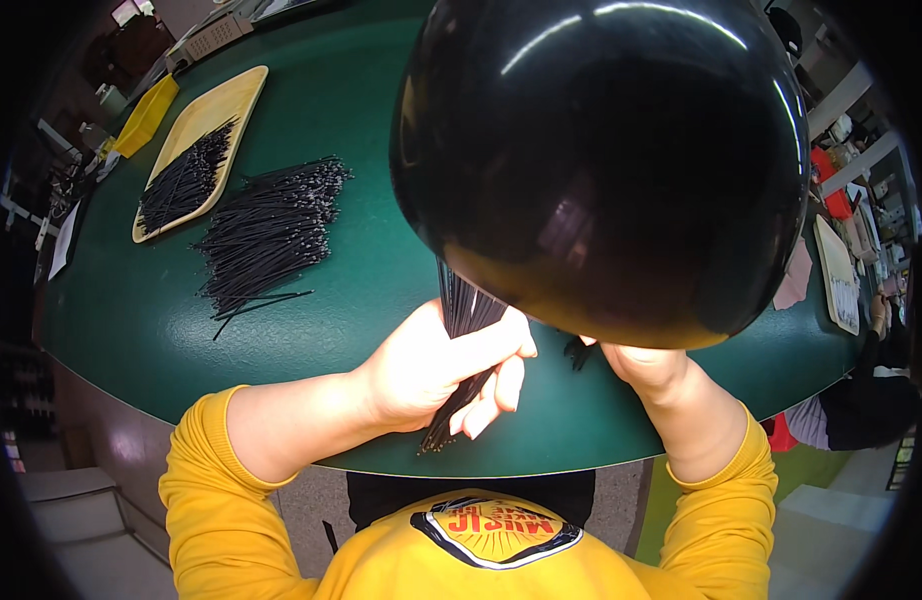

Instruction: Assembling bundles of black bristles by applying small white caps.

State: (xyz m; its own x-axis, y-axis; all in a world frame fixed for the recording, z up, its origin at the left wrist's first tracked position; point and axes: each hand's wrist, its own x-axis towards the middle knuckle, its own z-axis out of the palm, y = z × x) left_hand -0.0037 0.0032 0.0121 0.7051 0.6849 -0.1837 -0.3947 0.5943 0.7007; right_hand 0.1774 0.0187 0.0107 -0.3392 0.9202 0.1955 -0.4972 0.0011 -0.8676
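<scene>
My left hand (431, 360) is wrapped round a bundle of thin black wires (468, 312). The bundle slants, with its lower ends close above the green table (381, 130) and its upper part hidden by a large glossy black dome, probably a lamp shade (601, 180). Only the wrist side of my right hand (649, 365) shows; the dome covers its fingers. Next to it, several short black wire ends (578, 352) stick out, and I cannot tell whether the hand grips them. Left of my hands lies a loose pile of similar black wires (271, 235) with light tips.
A cream tray (227, 95) holding more black wires stands at the far left, beside a yellow bin (149, 115). At the right edge are a pink sheet (794, 278), another pale tray (833, 262) and another person's dark sleeve (868, 400). The dome hangs low over my work area.
</scene>
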